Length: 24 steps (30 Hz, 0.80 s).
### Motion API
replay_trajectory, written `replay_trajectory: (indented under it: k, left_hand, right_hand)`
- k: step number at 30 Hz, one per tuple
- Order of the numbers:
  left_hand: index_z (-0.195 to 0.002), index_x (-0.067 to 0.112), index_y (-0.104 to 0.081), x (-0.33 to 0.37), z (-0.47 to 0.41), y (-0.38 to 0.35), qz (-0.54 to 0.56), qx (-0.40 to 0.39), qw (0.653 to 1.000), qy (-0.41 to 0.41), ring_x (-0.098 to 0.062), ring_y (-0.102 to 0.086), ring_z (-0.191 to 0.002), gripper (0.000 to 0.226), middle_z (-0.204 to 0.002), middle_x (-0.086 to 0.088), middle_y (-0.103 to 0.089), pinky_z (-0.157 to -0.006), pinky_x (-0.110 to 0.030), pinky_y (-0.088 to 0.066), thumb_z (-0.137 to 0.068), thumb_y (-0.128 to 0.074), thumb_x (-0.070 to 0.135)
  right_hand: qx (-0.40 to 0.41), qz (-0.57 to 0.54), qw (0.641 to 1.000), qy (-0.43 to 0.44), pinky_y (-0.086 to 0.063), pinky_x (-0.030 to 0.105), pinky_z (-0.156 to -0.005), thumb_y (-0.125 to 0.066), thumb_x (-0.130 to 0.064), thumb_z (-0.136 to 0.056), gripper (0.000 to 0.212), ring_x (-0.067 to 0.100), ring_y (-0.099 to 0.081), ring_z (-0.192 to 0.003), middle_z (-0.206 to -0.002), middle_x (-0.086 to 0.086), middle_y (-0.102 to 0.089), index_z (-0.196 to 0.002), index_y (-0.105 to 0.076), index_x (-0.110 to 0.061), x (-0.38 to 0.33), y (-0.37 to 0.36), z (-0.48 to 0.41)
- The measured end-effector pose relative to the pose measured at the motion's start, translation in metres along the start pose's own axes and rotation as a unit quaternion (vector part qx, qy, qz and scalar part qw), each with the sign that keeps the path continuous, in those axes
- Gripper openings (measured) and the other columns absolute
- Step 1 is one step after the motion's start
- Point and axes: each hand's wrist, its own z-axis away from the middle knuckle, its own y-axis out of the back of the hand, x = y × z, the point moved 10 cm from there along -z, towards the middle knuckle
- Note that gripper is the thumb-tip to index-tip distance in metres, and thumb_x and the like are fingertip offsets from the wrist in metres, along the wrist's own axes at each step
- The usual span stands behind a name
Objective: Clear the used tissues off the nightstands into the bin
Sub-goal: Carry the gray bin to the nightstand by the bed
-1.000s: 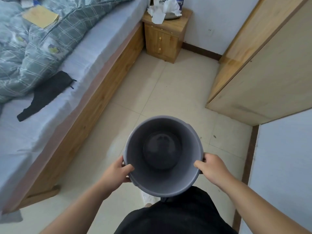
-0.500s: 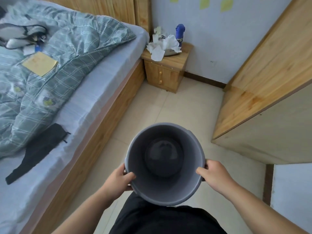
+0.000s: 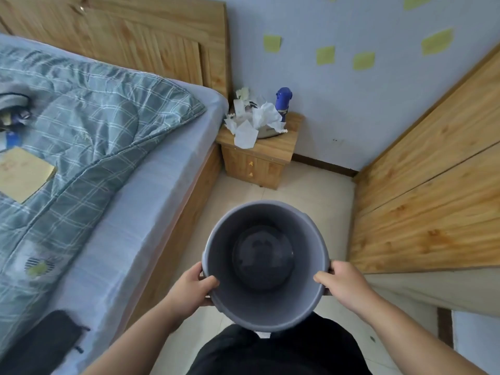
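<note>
A grey plastic bin (image 3: pixel 238 301) hangs in front of me above the tiled floor, its inside bare. My left hand (image 3: pixel 193 289) grips its rim on the left, thumb inside. My right hand (image 3: pixel 342 284) grips the rim on the right the same way. Ahead, a wooden nightstand (image 3: pixel 270 155) stands against the wall beside the bed. A heap of crumpled white tissues (image 3: pixel 257 121) covers its top and partly hides a bowl-like thing.
A blue bottle (image 3: pixel 283 102) stands at the back of the nightstand. The bed (image 3: pixel 140 169) with a checked quilt runs along the left. A wooden wardrobe (image 3: pixel 427 190) closes the right side, leaving a narrow tiled aisle (image 3: pixel 319 196) between them.
The view has lifted and moved up the aisle, so the nightstand is nearer and the headboard and wall notes show. Both hands hold the bin as before.
</note>
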Motion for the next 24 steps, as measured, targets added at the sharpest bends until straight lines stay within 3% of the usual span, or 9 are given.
replay_trajectory:
  k: [7,15,19,24]
  left_hand:
    - [-0.120,0.023,-0.069,0.082,-0.081,0.040,-0.032,-0.004,0.999,0.010,-0.017,-0.081,-0.093,0.026,-0.103,0.004,-0.084,-0.076,-0.033,-0.067,-0.097,-0.064,0.013]
    - [-0.121,0.018,-0.068,0.144,-0.181,0.054,-0.028,0.025,0.997,0.067,-0.017,-0.082,-0.087,0.025,-0.101,-0.002,-0.084,-0.068,-0.029,-0.066,-0.097,-0.063,0.009]
    - [-0.118,0.020,-0.069,0.167,-0.243,0.064,-0.049,0.037,0.995,0.075,-0.017,-0.081,-0.085,0.025,-0.097,0.000,-0.084,-0.068,-0.031,-0.067,-0.095,-0.064,0.009]
    - [-0.117,0.031,-0.067,0.165,-0.343,0.073,-0.075,-0.006,0.993,0.089,-0.011,-0.080,-0.089,0.028,-0.100,0.010,-0.082,-0.072,-0.029,-0.067,-0.091,-0.068,0.022]
  right_hand:
    - [0.007,-0.014,1.000,-0.008,-0.066,0.041,-0.069,-0.067,-0.022,-0.071,0.031,0.036,-0.073,-0.085,-0.089,0.022,-0.074,-0.090,-0.071,0.003,-0.061,0.011,-0.079]
    - [-0.044,-0.016,0.998,-0.042,-0.067,0.036,-0.069,-0.067,-0.026,-0.070,0.024,0.021,-0.077,-0.076,-0.083,0.008,-0.079,-0.089,-0.075,-0.012,-0.112,0.025,-0.203]
    - [-0.064,-0.057,0.994,-0.068,-0.067,0.044,-0.076,-0.071,-0.024,-0.069,0.036,0.018,-0.079,-0.082,-0.089,-0.001,-0.080,-0.105,-0.070,-0.023,-0.129,0.025,-0.267]
    - [-0.045,-0.025,0.991,-0.123,-0.064,0.055,-0.083,-0.070,-0.027,-0.065,0.031,0.024,-0.076,-0.085,-0.090,0.000,-0.078,-0.096,-0.068,-0.026,-0.113,0.007,-0.356]
